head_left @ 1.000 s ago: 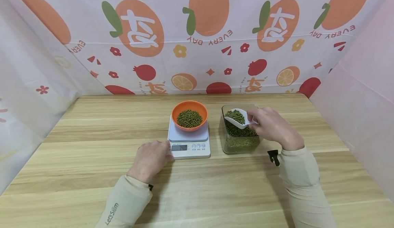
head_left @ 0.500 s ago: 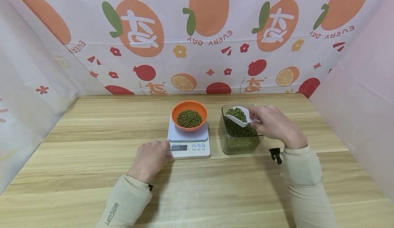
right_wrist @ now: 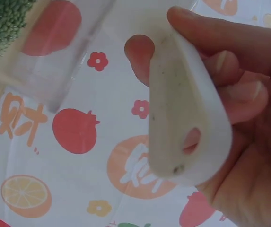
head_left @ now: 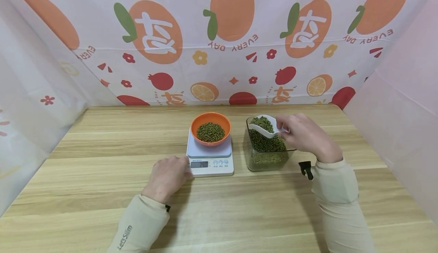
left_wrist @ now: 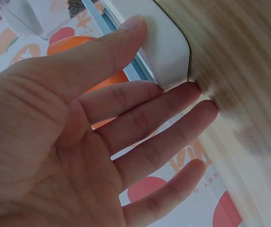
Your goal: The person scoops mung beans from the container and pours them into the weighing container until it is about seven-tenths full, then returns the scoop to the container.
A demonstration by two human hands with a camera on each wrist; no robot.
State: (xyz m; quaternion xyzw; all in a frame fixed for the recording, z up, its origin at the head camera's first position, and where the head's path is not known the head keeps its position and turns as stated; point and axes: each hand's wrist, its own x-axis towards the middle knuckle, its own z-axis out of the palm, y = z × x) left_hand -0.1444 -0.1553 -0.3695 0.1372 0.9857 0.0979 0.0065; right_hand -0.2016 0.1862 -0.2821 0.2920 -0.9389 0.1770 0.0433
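Note:
My right hand pinches the handle of a white scoop between thumb and fingers. Green beans like mung beans fill the scoop, which is over a clear rectangular container partly full of the same beans. From the right wrist view, the hollow handle with its hole shows. At the front left corner of a white kitchen scale, my left hand touches the body, its fingers fairly straight in the left wrist view. An orange bowl holding beans stands on the scale's platform.
A wooden table carries everything. Behind it hangs a white curtain printed with fruit, and plain pale sheets close off the sides. A black buckle hangs from the right sleeve.
My right hand has shifted slightly up and away with the loaded scoop, toward the container's far edge. The left hand, scale and bowl have stayed in place.

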